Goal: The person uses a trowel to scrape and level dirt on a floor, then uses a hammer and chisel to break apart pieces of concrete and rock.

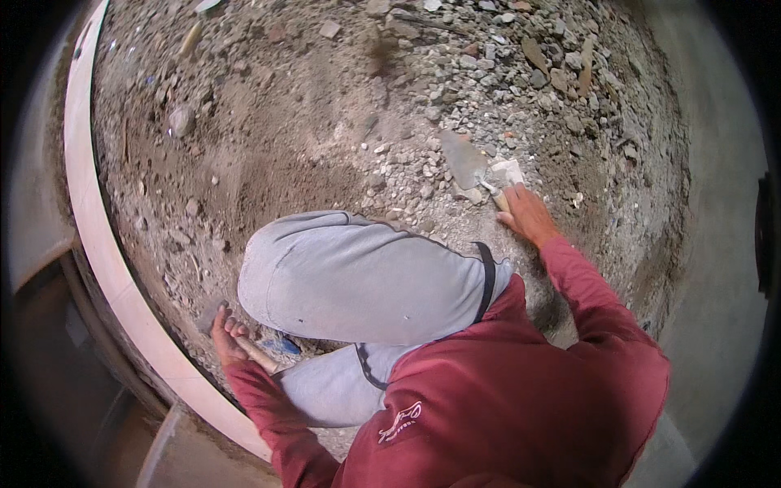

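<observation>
My right hand (527, 213) is closed on the short wooden handle of a pointed trowel (464, 160). The trowel's grey blade points up and to the left, over pale rubble. Beside its neck lies a white broken piece (508, 172), close to my fingers. Down at the left, my left hand (229, 335) has its fingers curled round a hammer (259, 355). Its pale wooden handle runs back toward my shin, and the grey head, partly hidden, shows above my fingers near the ground. My bent knee in grey trousers (358, 281) comes between the two hands.
Loose soil (277, 163) with stones and gravel (480, 73) spreads ahead. A pale tiled edging strip (98, 220) curves along the left, with a dark recess (73, 350) beyond it. Smooth grey floor (716, 163) lies to the right. A blue scrap (282, 345) sits beneath my leg.
</observation>
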A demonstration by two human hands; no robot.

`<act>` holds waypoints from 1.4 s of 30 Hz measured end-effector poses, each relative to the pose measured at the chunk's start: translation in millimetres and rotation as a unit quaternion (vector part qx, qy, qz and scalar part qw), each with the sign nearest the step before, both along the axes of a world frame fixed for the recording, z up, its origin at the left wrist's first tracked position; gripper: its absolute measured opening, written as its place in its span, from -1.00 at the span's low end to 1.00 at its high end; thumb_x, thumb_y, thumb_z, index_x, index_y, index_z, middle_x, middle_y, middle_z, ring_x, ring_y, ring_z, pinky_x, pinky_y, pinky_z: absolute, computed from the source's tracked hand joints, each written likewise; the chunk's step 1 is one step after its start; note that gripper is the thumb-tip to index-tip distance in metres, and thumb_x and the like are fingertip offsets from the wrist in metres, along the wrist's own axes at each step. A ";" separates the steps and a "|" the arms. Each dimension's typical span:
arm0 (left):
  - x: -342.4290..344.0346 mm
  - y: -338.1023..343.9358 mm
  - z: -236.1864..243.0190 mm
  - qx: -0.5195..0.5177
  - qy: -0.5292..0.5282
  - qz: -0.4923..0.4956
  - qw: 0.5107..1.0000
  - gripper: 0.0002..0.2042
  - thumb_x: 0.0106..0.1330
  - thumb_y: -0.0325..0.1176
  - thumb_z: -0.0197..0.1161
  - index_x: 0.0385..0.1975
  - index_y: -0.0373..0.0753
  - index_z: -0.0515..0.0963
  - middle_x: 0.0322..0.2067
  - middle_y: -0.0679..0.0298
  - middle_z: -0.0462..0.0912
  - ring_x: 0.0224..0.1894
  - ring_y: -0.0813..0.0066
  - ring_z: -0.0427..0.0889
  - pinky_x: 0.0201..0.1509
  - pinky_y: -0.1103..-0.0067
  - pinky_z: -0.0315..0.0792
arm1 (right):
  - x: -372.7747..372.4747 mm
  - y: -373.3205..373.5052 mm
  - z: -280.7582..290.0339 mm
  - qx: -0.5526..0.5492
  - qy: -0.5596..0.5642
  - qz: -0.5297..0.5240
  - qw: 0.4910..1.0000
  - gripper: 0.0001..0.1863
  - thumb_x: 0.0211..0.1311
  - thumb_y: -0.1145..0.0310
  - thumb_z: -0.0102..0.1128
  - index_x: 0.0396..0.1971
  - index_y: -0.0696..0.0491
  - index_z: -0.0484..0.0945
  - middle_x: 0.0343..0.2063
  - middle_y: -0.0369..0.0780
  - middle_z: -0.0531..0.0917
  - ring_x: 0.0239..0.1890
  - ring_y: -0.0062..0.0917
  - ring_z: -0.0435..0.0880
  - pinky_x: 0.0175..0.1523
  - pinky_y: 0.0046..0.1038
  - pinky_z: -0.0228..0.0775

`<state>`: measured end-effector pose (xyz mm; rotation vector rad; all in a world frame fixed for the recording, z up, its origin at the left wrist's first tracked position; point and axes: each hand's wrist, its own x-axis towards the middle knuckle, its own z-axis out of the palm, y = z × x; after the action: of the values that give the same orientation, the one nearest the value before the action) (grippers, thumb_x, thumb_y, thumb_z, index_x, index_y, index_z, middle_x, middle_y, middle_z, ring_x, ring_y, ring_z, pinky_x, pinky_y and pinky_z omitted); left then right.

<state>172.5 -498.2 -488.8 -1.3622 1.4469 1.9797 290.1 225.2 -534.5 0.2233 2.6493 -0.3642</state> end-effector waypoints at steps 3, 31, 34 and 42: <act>17.3 -33.2 21.6 -0.237 -0.061 -0.163 0.956 -0.76 0.18 -0.19 0.42 -0.40 -0.18 0.52 -0.68 0.47 0.38 -0.72 0.60 0.33 -0.64 0.55 0.29 | 5.1 -4.2 -39.7 -0.009 0.073 -0.039 0.997 -0.55 0.21 0.22 0.28 0.03 0.05 0.40 -0.06 0.08 0.49 0.01 0.00 0.53 0.04 -0.12 0.43; 141.5 -42.5 92.9 -0.312 -0.213 -0.371 0.848 -0.51 0.06 -0.48 0.46 0.06 -0.37 0.57 -0.09 0.25 0.68 -0.09 0.40 0.61 -0.02 0.44 0.43 | -248.2 90.6 75.6 0.132 0.080 0.067 0.986 -0.34 0.33 -0.33 -0.01 -0.08 0.02 0.58 -0.26 -0.04 0.73 -0.24 -0.11 0.73 -0.17 -0.09 0.49; 126.0 -42.7 71.9 -0.286 -0.164 -0.343 0.880 -0.58 0.04 -0.49 0.47 -0.04 -0.30 0.62 -0.23 0.34 0.67 -0.25 0.48 0.60 -0.20 0.46 0.44 | -238.7 95.5 44.1 0.014 0.183 0.096 0.978 -0.58 0.39 0.04 0.20 0.06 0.01 0.48 -0.25 -0.06 0.71 -0.25 -0.21 0.73 -0.17 -0.22 0.53; 76.0 -5.4 74.6 -0.306 -0.194 -0.400 0.842 -0.63 0.11 -0.38 0.44 -0.05 -0.28 0.62 -0.27 0.38 0.67 -0.36 0.50 0.57 -0.35 0.47 0.42 | -236.6 -3.1 -8.3 -0.064 0.041 0.056 0.996 -0.57 0.43 0.01 0.08 0.18 -0.17 0.37 -0.27 -0.07 0.72 -0.29 -0.17 0.75 -0.19 -0.09 0.59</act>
<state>248.5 -503.6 -414.2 -0.9883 2.0521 0.6925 53.5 222.1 -542.9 0.0200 2.6917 -0.5153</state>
